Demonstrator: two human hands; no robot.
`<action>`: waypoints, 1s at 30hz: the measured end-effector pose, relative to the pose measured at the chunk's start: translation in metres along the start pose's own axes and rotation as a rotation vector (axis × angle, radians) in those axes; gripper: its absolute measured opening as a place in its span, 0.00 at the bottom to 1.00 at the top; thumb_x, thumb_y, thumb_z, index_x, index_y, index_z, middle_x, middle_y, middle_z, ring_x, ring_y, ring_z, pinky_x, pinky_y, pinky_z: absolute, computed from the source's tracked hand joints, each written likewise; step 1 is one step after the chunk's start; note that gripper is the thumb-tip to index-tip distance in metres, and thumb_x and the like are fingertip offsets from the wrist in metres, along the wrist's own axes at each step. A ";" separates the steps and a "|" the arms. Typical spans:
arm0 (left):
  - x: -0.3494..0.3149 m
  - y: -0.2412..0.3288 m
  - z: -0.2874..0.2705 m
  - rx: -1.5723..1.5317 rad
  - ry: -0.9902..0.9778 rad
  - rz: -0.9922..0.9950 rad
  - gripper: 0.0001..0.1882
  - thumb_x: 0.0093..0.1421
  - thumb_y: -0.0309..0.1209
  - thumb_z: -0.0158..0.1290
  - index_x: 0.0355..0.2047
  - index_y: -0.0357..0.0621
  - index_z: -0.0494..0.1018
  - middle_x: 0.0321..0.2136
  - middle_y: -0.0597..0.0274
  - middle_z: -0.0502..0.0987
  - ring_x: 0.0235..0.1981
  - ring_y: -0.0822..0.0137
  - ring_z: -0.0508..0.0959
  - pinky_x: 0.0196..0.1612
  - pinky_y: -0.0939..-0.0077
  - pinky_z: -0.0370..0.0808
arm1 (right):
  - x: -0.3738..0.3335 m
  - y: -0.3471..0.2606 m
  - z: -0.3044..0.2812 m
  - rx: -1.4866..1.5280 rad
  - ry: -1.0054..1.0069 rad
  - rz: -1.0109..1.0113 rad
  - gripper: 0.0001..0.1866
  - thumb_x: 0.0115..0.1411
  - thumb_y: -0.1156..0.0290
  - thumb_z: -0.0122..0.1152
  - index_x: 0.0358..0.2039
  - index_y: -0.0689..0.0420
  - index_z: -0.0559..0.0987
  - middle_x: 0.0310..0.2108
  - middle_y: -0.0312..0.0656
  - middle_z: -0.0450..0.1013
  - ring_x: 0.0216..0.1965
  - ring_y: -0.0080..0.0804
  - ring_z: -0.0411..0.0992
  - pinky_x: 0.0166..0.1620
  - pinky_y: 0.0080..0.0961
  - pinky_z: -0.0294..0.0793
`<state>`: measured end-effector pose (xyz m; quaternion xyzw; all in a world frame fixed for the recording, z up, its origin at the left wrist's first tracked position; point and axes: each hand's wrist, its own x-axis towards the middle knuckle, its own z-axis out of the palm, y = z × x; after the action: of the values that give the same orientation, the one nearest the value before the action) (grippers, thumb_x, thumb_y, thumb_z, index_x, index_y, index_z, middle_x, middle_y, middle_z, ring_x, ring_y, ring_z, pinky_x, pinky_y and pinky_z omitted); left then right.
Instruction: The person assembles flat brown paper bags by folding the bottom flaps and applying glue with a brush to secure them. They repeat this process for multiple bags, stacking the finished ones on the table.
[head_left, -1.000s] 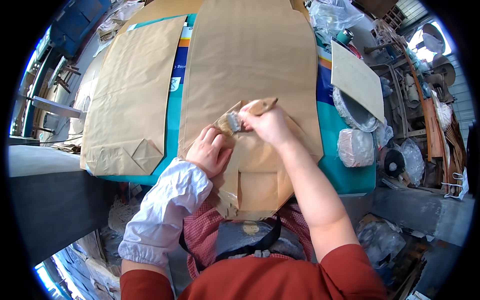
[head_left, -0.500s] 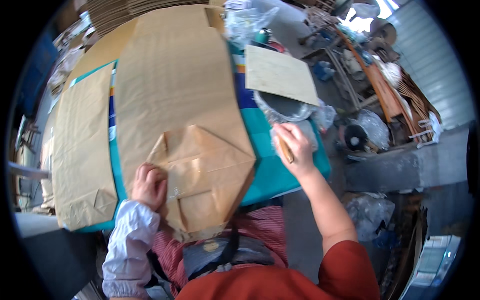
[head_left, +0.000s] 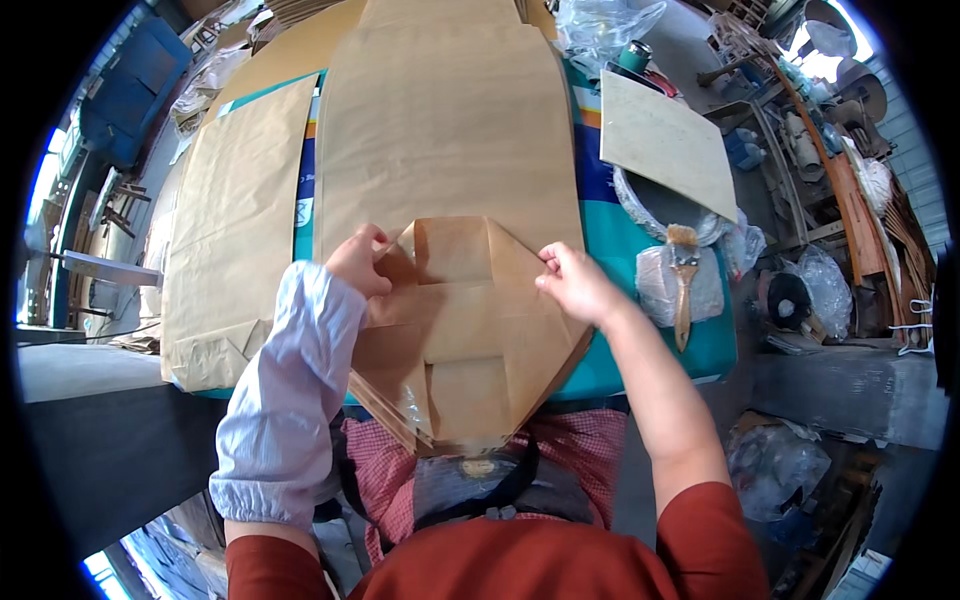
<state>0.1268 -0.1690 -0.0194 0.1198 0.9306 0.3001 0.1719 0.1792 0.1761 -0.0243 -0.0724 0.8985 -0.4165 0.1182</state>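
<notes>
Holding the brown paper bag point(head_left: 462, 345) by its opened flap, your right hand point(head_left: 580, 287) has thumb and finger pressed together on the right edge; your left hand point(head_left: 358, 265) has curled fingers, slightly apart, at the left edge, but its grip I cannot tell. The bag lies on the bench point(head_left: 608, 255), near and middle. Better pull both edges evenly, so creases come straight.

Brush point(head_left: 684, 288) now on wrapped block point(head_left: 656, 286), right hand point(head_left: 582, 287) at paper bag's point(head_left: 465, 340) edge
</notes>
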 end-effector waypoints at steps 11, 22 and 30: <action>-0.071 0.012 0.024 0.528 0.350 0.614 0.09 0.46 0.24 0.53 0.30 0.44 0.76 0.29 0.62 0.77 0.31 0.58 0.79 0.32 0.66 0.76 | -0.029 -0.006 0.007 -0.693 0.111 -0.675 0.06 0.47 0.77 0.59 0.28 0.58 0.80 0.26 0.36 0.74 0.33 0.34 0.74 0.34 0.28 0.76; -0.128 0.031 0.036 0.513 -0.016 0.462 0.26 0.48 0.24 0.50 0.52 0.46 0.72 0.60 0.51 0.65 0.65 0.50 0.59 0.68 0.53 0.53 | -0.086 -0.031 0.018 -0.615 -0.099 -0.556 0.28 0.53 0.81 0.49 0.57 0.58 0.70 0.60 0.44 0.63 0.60 0.43 0.63 0.60 0.32 0.66; -0.126 0.020 0.036 0.059 -0.202 0.468 0.30 0.35 0.25 0.52 0.45 0.44 0.79 0.65 0.44 0.56 0.68 0.38 0.49 0.68 0.44 0.40 | -0.132 -0.018 0.048 -0.417 0.196 -0.500 0.19 0.40 0.82 0.55 0.38 0.62 0.74 0.39 0.48 0.68 0.42 0.47 0.69 0.45 0.40 0.70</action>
<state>0.2585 -0.1762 -0.0032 0.3662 0.8642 0.2907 0.1861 0.3193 0.1595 -0.0203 -0.2726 0.9259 -0.2449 -0.0920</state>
